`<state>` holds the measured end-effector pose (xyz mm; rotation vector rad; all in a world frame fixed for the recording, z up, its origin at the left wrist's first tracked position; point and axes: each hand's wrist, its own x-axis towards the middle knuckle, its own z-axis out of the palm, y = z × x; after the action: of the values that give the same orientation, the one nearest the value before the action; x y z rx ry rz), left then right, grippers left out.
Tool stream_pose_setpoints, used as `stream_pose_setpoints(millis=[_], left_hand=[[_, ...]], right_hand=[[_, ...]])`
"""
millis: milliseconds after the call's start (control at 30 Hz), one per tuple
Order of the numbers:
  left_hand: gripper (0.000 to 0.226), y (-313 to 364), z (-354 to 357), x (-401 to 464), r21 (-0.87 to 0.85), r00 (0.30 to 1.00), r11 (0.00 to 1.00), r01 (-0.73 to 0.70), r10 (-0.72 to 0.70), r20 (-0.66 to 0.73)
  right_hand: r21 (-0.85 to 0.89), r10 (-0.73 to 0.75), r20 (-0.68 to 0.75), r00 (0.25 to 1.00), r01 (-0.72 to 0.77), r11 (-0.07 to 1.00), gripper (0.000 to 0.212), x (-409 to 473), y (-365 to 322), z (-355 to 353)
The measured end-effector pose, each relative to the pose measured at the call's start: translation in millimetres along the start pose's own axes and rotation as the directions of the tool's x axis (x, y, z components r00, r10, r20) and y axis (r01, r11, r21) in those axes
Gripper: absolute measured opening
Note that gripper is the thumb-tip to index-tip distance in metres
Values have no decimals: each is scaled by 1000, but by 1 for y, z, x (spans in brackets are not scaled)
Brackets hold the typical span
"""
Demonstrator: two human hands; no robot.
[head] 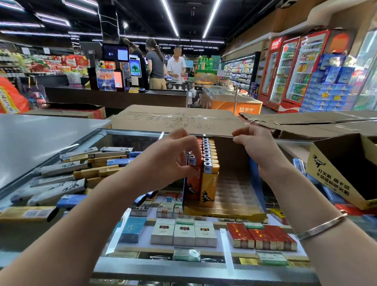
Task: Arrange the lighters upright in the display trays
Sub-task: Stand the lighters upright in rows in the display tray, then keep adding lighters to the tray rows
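Lighters, the slim plastic ones in orange (pixel 193 181) and yellow (pixel 209 184) with silver metal tops, are standing upright in two rows along the left side of the blue-walled cardboard display tray (pixel 254 183), which sits on the glass-topped table (pixel 44 137) over the cigarette packs.

We're mid-fill here, by the look of it. Our left hand (pixel 172 161) has its fingers curled around a small cluster of lighters with silver tops (pixel 192 161) at the near end of the orange row, pinching them from above, seemingly seating them into place. Our right hand (pixel 256 143), silver bangle (pixel 321 225) on the wrist, is gripping the back edge of the tray up by the brown cardboard flap (pixel 175 121), fingers curled over it, probably just steadying the thing.

Roughly the right half of the tray is bare, you can see the ribbed clear insert (pixel 235 193) with nothing in it. So the task is well short of done.

Next move, we reckon: press this cluster down until the tops sit level with the rows behind, let go, then fetch more lighters for a third row. The empty yellow cardboard box with the black dragon print (pixel 331 180) to the right is another tray-type carton. Watch for knocking the front ones over when releasing.
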<state>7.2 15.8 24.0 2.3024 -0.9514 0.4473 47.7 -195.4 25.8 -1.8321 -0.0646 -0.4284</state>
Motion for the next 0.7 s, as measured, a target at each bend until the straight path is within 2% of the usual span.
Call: stream_pose_setpoints(millis=[100, 167, 233, 433, 567, 633, 700], left_hand=[[33, -5, -2, 0, -77, 997, 995, 65, -62, 45], [33, -7, -2, 0, -99, 994, 992, 84, -76, 84], [30, -8, -2, 0, -135, 992, 987, 91, -79, 94], [16, -9, -10, 1, -200, 990, 978, 59, -83, -115], [19, -6, -16, -1, -77, 957, 997, 16, -38, -287], [15, -5, -22, -3, 37, 963, 998, 51, -39, -266], [15, -3, -29, -5, 144, 980, 986, 87, -59, -188]], right_hand=[[-110, -18, 3, 1000, 19, 994, 14, 0, 1, 2], [-265, -46, -5, 999, 43, 963, 9, 2, 3, 3], [-386, -64, -8, 998, 56, 921, 15, 2, 4, 5], [-537, -98, 48, 994, 108, 837, 32, -2, 7, 12], [-654, -181, 63, 981, 178, 735, 36, -5, 8, 15], [-686, -211, 75, 975, 204, 699, 37, -7, 8, 16], [-705, -223, 86, 971, 217, 675, 37, -9, 7, 16]])
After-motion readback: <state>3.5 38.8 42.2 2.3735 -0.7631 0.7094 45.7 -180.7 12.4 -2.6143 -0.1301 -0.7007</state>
